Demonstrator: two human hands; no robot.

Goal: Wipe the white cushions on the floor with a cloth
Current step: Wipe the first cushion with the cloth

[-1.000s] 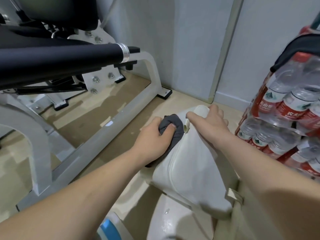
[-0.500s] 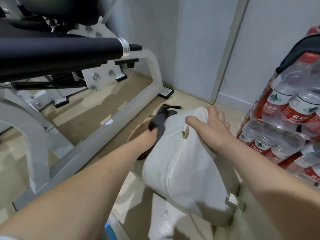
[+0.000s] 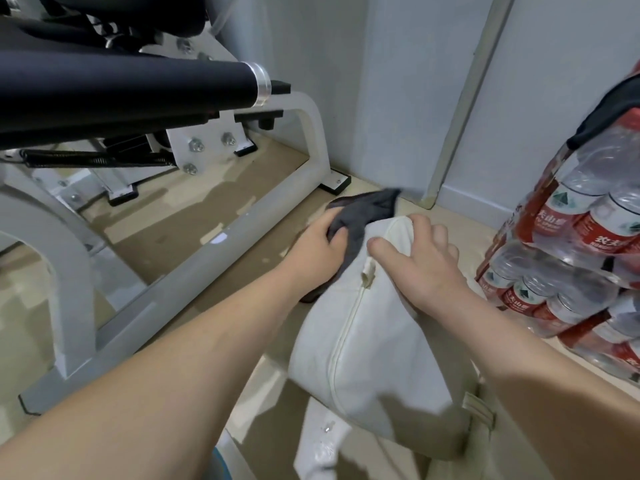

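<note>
A white cushion (image 3: 363, 358) with a zipper seam stands tilted on its edge on the floor, in the middle of the head view. My left hand (image 3: 317, 245) grips a dark grey cloth (image 3: 367, 213) and presses it against the cushion's upper left side. My right hand (image 3: 422, 268) lies over the cushion's top corner, fingers spread, holding it up. Part of a second white cushion (image 3: 318, 445) shows beneath it, with water drops on it.
A grey exercise machine frame (image 3: 194, 244) with a black padded bar (image 3: 121, 88) fills the left. Shrink-wrapped packs of water bottles (image 3: 571, 244) stand close on the right. The wall and a door frame (image 3: 464, 98) are just behind the cushion.
My left hand swept the cloth from the cushion's face around its left side and back up near the top. The cushion was tipped more upright under my right hand.
</note>
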